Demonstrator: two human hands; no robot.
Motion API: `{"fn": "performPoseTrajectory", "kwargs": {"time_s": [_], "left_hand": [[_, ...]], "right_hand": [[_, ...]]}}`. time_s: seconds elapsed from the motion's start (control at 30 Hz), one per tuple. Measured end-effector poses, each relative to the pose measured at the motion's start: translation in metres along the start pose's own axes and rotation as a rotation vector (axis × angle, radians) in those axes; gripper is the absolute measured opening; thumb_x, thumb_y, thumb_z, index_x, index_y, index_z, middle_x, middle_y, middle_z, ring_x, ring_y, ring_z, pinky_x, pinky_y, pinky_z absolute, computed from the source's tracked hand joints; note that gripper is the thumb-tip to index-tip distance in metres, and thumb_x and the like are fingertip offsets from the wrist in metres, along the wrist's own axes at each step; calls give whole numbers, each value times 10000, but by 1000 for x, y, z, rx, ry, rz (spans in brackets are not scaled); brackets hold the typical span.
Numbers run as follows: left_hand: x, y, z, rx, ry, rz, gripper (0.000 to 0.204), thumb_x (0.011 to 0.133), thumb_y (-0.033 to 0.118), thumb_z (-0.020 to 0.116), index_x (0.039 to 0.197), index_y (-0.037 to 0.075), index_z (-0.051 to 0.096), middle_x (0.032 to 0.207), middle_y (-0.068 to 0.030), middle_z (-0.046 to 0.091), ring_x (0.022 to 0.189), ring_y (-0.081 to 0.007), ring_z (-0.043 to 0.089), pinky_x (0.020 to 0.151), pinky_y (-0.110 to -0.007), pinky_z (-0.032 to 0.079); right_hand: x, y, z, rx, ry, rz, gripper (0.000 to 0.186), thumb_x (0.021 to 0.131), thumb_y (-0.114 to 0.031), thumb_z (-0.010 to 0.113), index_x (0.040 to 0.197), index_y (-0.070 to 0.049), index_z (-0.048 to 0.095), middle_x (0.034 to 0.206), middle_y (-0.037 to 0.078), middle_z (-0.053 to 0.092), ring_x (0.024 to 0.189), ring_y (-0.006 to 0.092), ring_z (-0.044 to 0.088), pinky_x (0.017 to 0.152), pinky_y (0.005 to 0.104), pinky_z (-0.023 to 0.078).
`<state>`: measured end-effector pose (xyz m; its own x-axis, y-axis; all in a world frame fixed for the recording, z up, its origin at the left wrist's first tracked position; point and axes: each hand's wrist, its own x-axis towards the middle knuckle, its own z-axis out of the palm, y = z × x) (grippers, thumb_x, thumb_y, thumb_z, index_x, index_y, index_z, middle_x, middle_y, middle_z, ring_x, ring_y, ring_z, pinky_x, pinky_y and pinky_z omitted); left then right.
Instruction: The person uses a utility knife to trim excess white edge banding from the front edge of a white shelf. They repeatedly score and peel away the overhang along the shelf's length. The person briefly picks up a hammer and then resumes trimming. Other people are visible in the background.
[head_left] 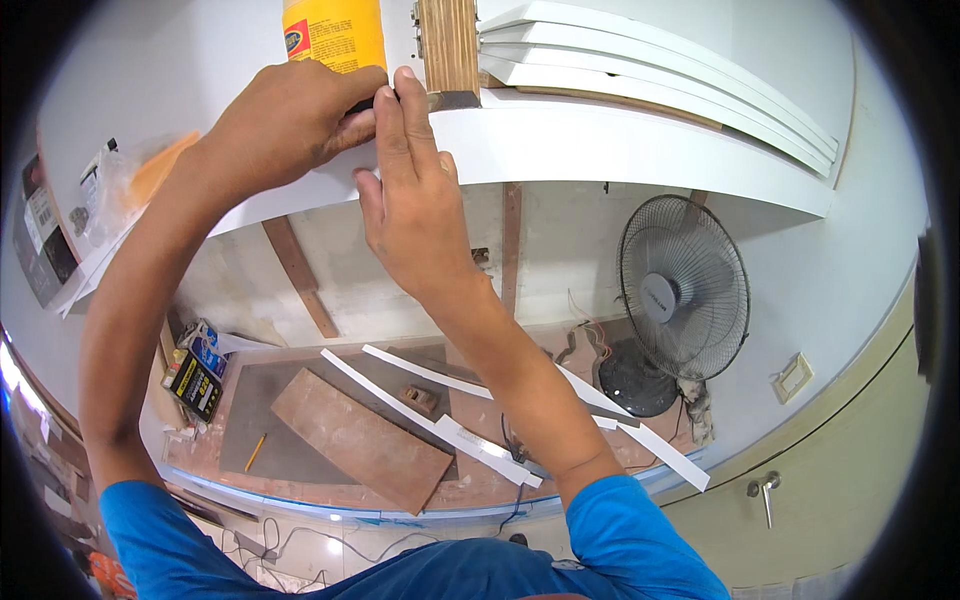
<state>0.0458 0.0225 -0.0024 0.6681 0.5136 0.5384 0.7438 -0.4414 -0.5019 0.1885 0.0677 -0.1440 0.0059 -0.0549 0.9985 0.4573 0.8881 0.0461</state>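
White shelf (640,150), landmark; black fan (658,297) below its right end. Yellow container (345,38): on the shelf, left of centre. Risk: toppling, should the left hand (298,112), crowded close to the container, jolt it. Left fingers (355,90): curled nearly closed at the shelf's front; any contents hidden. Right hand (418,205): two fingers extended together, thumb apart, nothing visibly gripped.

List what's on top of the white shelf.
A yellow container, wooden piece, stacked white panels and plastic bag. The left hand hides the container's base; anything under the right hand is covered.
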Motion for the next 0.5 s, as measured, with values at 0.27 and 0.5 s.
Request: {"fn": "performPoseTrajectory", "kwargs": {"time_s": [0.27, 0.5], "left_hand": [[1, -6, -2, -36, -15, 13, 329, 989, 332, 688, 1181, 66, 654, 871, -214, 720, 748, -433, 670, 705, -498, 523], [-9, -6, -2, 5, 65, 61, 318, 1009, 344, 663, 1172, 71, 659, 772, -180, 694, 694, -404, 661, 662, -493, 512]], "right_hand": [[1, 1, 0, -35, -51, 3, 884, 829, 19, 771, 1604, 40, 346, 1708, 245, 272, 1295, 357, 610, 886, 433, 502], [-4, 0, 1, -98, -118, 8, 844, 847, 8, 755, 1596, 40, 367, 1728, 208, 256, 1254, 310, 641, 851, 403, 479]]}}
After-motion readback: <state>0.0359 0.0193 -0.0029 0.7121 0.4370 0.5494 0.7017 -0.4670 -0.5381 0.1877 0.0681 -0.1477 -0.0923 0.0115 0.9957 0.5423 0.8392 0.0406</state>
